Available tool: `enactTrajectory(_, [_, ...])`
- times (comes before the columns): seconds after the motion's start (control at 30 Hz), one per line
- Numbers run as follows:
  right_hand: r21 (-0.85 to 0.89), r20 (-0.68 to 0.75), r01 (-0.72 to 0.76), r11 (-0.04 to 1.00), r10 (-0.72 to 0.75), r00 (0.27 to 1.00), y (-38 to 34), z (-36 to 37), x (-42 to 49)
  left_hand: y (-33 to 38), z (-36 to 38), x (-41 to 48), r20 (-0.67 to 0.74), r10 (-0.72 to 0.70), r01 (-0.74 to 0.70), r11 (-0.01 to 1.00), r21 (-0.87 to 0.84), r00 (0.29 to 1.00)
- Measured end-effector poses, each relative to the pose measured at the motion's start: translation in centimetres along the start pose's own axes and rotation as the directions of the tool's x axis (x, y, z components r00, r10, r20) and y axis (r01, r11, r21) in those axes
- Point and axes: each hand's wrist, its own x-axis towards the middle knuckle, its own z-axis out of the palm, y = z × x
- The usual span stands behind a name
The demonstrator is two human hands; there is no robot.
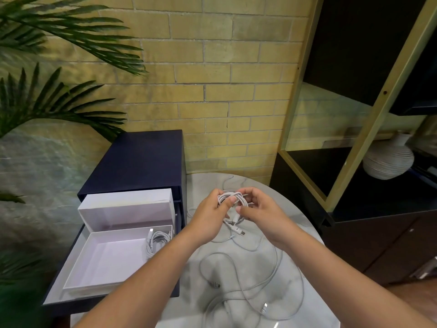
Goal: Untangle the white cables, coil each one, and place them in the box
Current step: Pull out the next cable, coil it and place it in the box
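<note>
Both your hands are up over the marble table (298, 218), just right of the box (104, 259). Your left hand (210, 214) has its fingers curled round a small coil (233, 200) of white cable, thumb laid across the loops. Your right hand (262, 209) pinches the same coil on the side away from the box, fingers bent. A plug end hangs from the coil, towards you. Inside the box, in its right rear corner, lies a second coiled cable (157, 240). The lid (127, 209) stands up along the box's back edge. Right of the box and nearer you, the loose cables (248, 282) sprawl tangled on the table, well apart from the box
</note>
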Motion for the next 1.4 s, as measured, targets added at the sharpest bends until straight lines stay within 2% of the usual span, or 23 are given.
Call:
enactTrajectory(0.13, [-0.125,0.021,-0.036,0.992,0.039,0.999,0.2,0.2,0.0,0.0,0.1,-0.1,-0.005,0.021,-0.021,0.999,0.035,1.0])
enactTrajectory(0.27, [-0.171,0.081,-0.046,0.984,0.06,0.995,-0.1,0.3,-0.5,-0.2,-0.4,-0.1,-0.011,0.053,-0.051,0.99,0.135,0.999])
enactTrajectory(0.4, [-0.344,0.023,0.003,0.939,0.005,1.0,-0.1,0.2,-0.8,-0.4,-0.4,-0.3,0.0,0.033,-0.033,0.988,0.15,0.999])
enactTrajectory(0.5, [-0.203,-0.073,-0.019,0.979,0.004,0.997,0.2,0.2,-1.5,-0.8,-1.0,-0.2,-0.058,-0.008,0.015,0.992,0.125,0.998])
enactTrajectory(0.63, [-0.022,-0.132,-0.034,0.999,0.031,0.991,0.7,0.5,-2.2,-1.2,-1.1,0.2,-0.103,-0.091,0.091,0.996,0.001,0.991])
enactTrajectory(0.77, [0.045,-0.193,-0.004,0.999,0.013,0.981,1.2,1.1,-1.9,-1.7,-0.4,0.4,-0.119,-0.117,0.113,0.993,-0.034,0.986])
enactTrajectory(0.9, [-0.069,-0.252,0.1,0.993,-0.114,0.961,0.6,1.0,-2.0,-1.8,-0.5,0.2,-0.084,-0.124,0.128,0.991,0.049,0.989])
enactTrajectory(1.0, [-0.227,-0.249,0.212,0.951,-0.267,0.931,-0.1,1.0,-1.9,-1.3,-0.2,-0.3,-0.039,-0.087,0.091,0.989,0.116,0.995])
enactTrajectory(1.1, [-0.449,-0.221,0.25,0.858,-0.378,0.899,-0.4,0.9,-1.7,-1.1,0.2,-0.7,-0.023,-0.064,0.067,0.989,0.131,0.998])
enactTrajectory(1.23, [-0.703,-0.125,0.293,0.648,-0.518,0.846,0.1,0.6,-1.4,-1.0,0.4,-0.6,-0.015,-0.054,0.055,0.994,0.099,0.998])
enactTrajectory(1.3, [-0.759,-0.075,0.321,0.566,-0.565,0.821,0.6,0.5,-1.3,-0.7,0.3,-0.6,-0.003,-0.044,0.044,0.992,0.118,0.999])
enactTrajectory(1.33, [-0.759,-0.071,0.33,0.562,-0.575,0.815,0.7,0.5,-1.3,-0.7,0.3,-0.6,-0.007,-0.041,0.041,0.992,0.123,0.999])
enactTrajectory(1.4, [-0.698,-0.099,0.344,0.628,-0.56,0.822,0.7,0.5,-1.5,-0.6,0.1,-0.6,-0.036,-0.038,0.042,0.991,0.127,0.999])
